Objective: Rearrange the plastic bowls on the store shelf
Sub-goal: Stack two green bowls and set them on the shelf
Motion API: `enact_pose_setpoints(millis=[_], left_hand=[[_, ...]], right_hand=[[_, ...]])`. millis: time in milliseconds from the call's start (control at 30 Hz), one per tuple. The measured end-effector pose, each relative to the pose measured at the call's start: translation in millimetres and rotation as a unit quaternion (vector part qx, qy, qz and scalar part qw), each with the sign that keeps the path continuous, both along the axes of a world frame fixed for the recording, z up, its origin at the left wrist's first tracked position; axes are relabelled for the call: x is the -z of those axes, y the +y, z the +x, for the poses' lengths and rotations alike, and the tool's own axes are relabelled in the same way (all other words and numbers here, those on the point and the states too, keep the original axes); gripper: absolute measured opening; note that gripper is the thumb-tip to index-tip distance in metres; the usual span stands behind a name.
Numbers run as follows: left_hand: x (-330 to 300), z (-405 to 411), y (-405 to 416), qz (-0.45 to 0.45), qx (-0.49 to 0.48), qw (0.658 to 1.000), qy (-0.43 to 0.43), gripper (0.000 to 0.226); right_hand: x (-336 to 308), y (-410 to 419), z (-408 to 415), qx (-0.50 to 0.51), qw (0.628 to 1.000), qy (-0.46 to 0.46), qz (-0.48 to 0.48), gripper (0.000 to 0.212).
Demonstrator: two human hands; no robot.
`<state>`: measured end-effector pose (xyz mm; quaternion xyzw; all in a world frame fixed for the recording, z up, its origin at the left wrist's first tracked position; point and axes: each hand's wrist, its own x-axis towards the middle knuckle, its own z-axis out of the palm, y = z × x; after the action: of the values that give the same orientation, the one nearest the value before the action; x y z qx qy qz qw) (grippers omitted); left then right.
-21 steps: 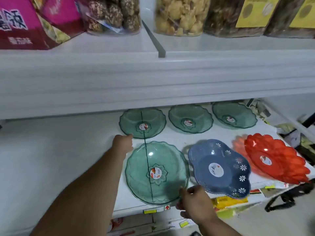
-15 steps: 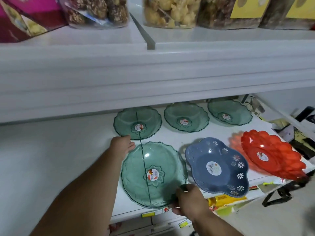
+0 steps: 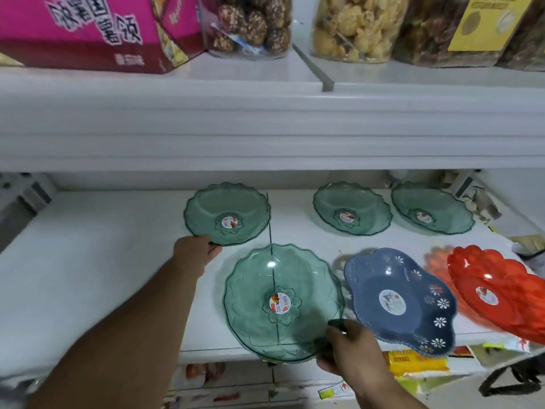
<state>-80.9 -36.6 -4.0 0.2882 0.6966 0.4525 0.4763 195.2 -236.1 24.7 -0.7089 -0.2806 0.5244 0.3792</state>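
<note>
A large clear green bowl [image 3: 283, 302] sits at the front of the white shelf [image 3: 88, 261]. My right hand [image 3: 351, 349] grips its front right rim. Behind it to the left lies a smaller green bowl [image 3: 227, 214], and my left hand [image 3: 197, 252] pinches its near edge. Two more small green bowls [image 3: 352, 212] [image 3: 432, 212] stand along the back. A blue bowl [image 3: 398, 299] with white flowers and a red scalloped bowl [image 3: 498, 293] lie at the front right, both overhanging the shelf edge.
The upper shelf [image 3: 265, 122] juts out overhead with a pink carton [image 3: 97, 28] and snack jars [image 3: 354, 25]. The left half of the lower shelf is bare white surface. Crumpled packaging [image 3: 477, 199] fills the back right corner. A black strap [image 3: 513, 376] hangs below at right.
The small green bowl under my left hand has slid left, off the shelf seam. My right hand stays closed on the large green bowl's rim. The camera has shifted.
</note>
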Motion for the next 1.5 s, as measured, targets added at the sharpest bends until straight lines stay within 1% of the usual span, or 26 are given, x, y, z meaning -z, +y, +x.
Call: enact_pose_setpoints(millis=[33, 67, 100, 167, 233, 333, 500, 600, 667, 900, 1067, 1167, 1333, 1467, 1500], left_hand=[[-9, -5, -7, 0.013, -0.082, 0.986, -0.147, 0.022], [-10, -17, -7, 0.033, -0.121, 0.969, -0.212, 0.011], [-13, -24, -17, 0.017, -0.141, 0.969, -0.202, 0.006], [-19, -44, -35, -0.002, -0.184, 0.967, -0.174, 0.003], [-23, -63, -55, -0.005, -0.176, 0.976, -0.13, 0.009], [-32, -85, -85, -0.003, -0.215, 0.972, -0.096, 0.014], [-39, -110, -118, 0.018, -0.248, 0.963, -0.1, 0.018], [-35, -130, -125, 0.007, -0.252, 0.964, -0.079, 0.02], [-35, -146, -127, 0.005, -0.255, 0.963, -0.083, 0.021], [-23, -212, -101, 0.019, -0.258, 0.962, -0.082, 0.026], [-16, -255, -69, 0.06, -0.295, 0.946, -0.117, 0.016], [-10, -279, -49, 0.058, -0.306, 0.942, -0.125, 0.014], [7, -314, -25, 0.049, -0.29, 0.944, -0.151, 0.005], [14, -326, -12, 0.051, -0.28, 0.943, -0.173, 0.003], [15, -329, -10, 0.06, -0.277, 0.941, -0.183, 0.006]], right_hand=[[-4, 0, -1, -0.009, 1.0, 0.003, 0.006, 0.022], [-7, 1, -1, -0.02, 1.0, 0.006, 0.013, 0.021], [-10, 3, -2, -0.035, 0.999, 0.007, 0.02, 0.021], [-14, 8, -3, -0.064, 0.997, 0.002, 0.035, 0.021], [-16, 16, -4, -0.08, 0.996, 0.0, 0.051, 0.023], [-23, 28, -7, -0.073, 0.995, 0.028, 0.054, 0.024], [-36, 46, -24, -0.086, 0.991, 0.079, 0.066, 0.02], [-41, 59, -39, -0.093, 0.989, 0.093, 0.066, 0.019], [-43, 69, -53, -0.107, 0.987, 0.105, 0.066, 0.019], [-43, 118, -125, -0.134, 0.979, 0.129, 0.078, 0.023], [-37, 155, -190, -0.153, 0.974, 0.143, 0.084, 0.023], [-33, 176, -228, -0.163, 0.974, 0.131, 0.087, 0.025], [-25, 203, -285, -0.175, 0.975, 0.109, 0.086, 0.026], [-23, 220, -322, -0.194, 0.974, 0.084, 0.086, 0.028], [-24, 225, -331, -0.2, 0.973, 0.079, 0.084, 0.028]])
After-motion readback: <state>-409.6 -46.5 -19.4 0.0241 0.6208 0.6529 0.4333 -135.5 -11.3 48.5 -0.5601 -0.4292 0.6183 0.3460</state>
